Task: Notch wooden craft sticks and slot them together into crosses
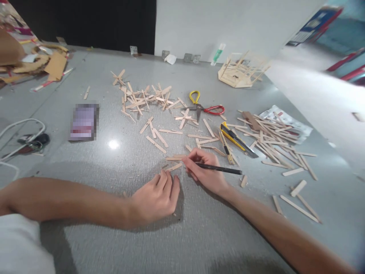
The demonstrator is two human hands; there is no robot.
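Note:
My right hand (207, 171) is closed around a black pen (222, 168), its rear end sticking out to the right. The pen's tip is hidden by the fingers. At those fingertips lie the ends of pale wooden craft sticks (172, 158). My left hand (156, 196) rests on the table with fingers curled, its fingertips closed on the end of a short craft stick (175, 166). Just beyond my hands, several loose sticks (156, 144) lie scattered. Right of them are a yellow box cutter (235, 137) and a slimmer cutter (226, 149).
Scissors (199, 108) with yellow and red handles lie open near a pile of crossed sticks (142, 99). More sticks (273, 142) are heaped at right. A stick frame (242, 72) and a glue tube (218, 54) stand behind. A blurred-out phone-shaped object (83, 121) and cable (25, 121) lie left.

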